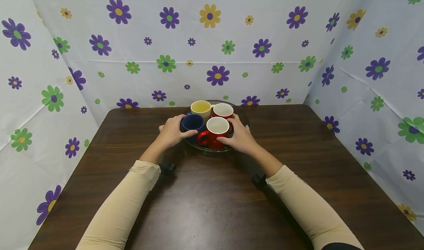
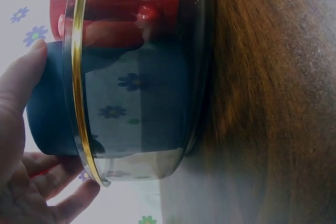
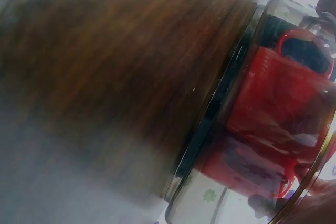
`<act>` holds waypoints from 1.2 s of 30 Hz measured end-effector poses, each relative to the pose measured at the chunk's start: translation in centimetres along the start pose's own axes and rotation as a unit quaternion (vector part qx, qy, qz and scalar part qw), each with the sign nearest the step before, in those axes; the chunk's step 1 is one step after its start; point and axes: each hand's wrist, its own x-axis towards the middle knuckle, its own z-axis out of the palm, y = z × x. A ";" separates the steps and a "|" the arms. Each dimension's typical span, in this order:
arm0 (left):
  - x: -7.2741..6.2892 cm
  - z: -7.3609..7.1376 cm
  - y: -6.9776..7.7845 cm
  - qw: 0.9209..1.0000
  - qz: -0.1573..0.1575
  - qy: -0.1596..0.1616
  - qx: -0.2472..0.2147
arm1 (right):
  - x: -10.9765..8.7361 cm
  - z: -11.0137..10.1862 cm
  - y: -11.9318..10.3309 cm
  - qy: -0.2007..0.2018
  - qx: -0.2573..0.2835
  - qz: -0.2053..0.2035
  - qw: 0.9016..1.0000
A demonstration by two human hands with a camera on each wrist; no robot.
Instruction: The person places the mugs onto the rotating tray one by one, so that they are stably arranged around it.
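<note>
Four mugs stand close together in a clear glass bowl [image 1: 215,151] with a gold rim [image 2: 77,77]. My left hand [image 1: 172,131] holds the dark blue mug [image 1: 193,122] at the front left, thumb on the near side and fingers round the outer side. At the front right, my right hand [image 1: 243,136] grips a red mug [image 1: 213,136] with a white inside, its thumb across the front. That mug's handle points left. Behind sit a yellow mug [image 1: 201,107] and a second red mug [image 1: 223,110]. Through the glass, the right wrist view shows red mugs [image 3: 275,100].
The bowl rests near the back edge of a dark brown wooden table [image 1: 198,206]. A white cloth with printed flowers [image 1: 149,21] hangs behind and at both sides. Dark wrist straps [image 1: 167,169] sit under the forearms.
</note>
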 end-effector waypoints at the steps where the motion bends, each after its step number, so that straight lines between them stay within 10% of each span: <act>1: 0.0 0.0 0.0 1.000 0.000 0.000 0.000 | 0.0 0.0 0.0 0.003 0.002 0.001 1.000; 21: -0.4 0.4 -0.3 1.000 0.007 0.006 -0.009 | -0.9 -0.7 -0.6 -0.040 0.060 0.021 0.997; 36: -0.6 0.7 -0.1 1.000 0.002 -0.006 0.010 | -0.9 0.2 -2.0 -0.029 -0.044 0.030 0.998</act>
